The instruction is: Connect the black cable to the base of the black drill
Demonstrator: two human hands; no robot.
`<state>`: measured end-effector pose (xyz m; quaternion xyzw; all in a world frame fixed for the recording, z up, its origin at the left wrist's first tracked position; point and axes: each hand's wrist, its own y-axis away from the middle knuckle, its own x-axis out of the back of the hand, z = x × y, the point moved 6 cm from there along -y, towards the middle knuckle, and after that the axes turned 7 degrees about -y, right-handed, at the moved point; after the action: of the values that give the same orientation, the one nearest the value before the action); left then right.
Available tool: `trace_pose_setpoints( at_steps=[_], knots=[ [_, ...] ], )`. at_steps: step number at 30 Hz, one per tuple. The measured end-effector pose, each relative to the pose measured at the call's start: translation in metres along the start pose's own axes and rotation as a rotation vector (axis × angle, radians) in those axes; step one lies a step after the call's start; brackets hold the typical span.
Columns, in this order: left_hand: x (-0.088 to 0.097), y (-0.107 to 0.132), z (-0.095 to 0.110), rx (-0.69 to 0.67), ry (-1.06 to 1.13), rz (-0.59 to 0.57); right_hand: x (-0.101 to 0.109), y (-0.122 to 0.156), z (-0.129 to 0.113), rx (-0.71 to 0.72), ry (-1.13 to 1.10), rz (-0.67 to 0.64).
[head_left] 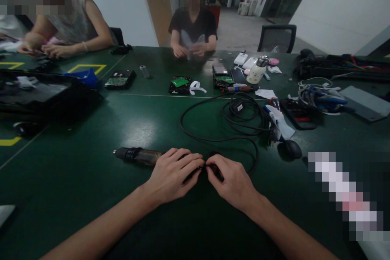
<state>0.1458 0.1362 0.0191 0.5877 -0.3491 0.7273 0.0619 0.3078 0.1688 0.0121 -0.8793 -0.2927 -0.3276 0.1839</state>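
Note:
An electric screwdriver (143, 157) with a dark, partly see-through body lies across the green table, its bit pointing left. My left hand (176, 170) is wrapped over the rear half of it, hiding that part. My right hand (230, 178) pinches the end of a black cable (219, 140) right at the screwdriver's rear end. Fingertips of both hands almost meet there, and the small connector between them is mostly covered. From my right hand the cable curves back into loose coils on the table.
Two people sit across the table, handling small items. Opened hard drives (180, 84) with green boards stand mid-table. A bottle (257, 70), a computer mouse (289, 149), a tool case (298, 113) and a grey box (365, 102) are to the right. A black casing (39, 97) is at left.

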Motion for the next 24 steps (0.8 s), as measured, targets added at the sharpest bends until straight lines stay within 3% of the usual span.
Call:
trace_pose_setpoints(
  at_steps=[19,24],
  knots=[
    [-0.0023,-0.0002,-0.0027,0.057,-0.023,-0.015,-0.0016,0.0007,0.0004,-0.003,0.015,0.003],
    [-0.0008,-0.0009,-0.0005,0.009,0.003,-0.019,-0.0011,0.0005,-0.0004,0.002,0.025,0.002]
  ],
)
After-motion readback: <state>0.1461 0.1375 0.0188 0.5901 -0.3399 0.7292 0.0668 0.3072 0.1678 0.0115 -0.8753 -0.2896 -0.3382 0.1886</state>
